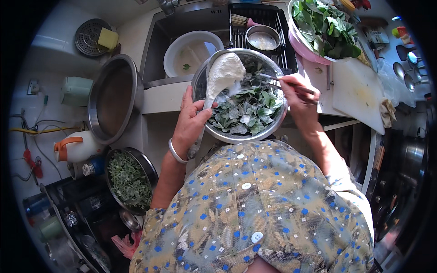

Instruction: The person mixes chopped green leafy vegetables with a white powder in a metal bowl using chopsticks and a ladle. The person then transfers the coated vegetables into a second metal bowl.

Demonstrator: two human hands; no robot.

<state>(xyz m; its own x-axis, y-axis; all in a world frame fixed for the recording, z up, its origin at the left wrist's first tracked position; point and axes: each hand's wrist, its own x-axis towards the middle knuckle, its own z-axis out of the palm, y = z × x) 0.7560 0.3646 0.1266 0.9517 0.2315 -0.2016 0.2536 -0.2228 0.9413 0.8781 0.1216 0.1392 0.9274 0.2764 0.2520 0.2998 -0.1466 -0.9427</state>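
Note:
My left hand [191, 121] grips the handle of a ladle [210, 89] heaped with white flour [227, 70]. The ladle is tilted over the left side of a stainless steel bowl [235, 139], and some of the flour is falling from it. Chopped green leaves [251, 111] dusted with flour fill much of the bowl. The bowl sits at the counter's front edge, close against my shirt. In my right hand [302, 97] is a pair of chopsticks [271, 78], their tips over the leaves at the bowl's right side.
Behind the bowl, a white basin [167, 63] of water stands in the sink [152, 51], beside a drying rack [235, 37]. Large leaves [327, 30] and a cutting board [355, 92] lie right. Left are a big metal basin [136, 76], a pan of chopped greens [129, 179] and a thermos jug [82, 146].

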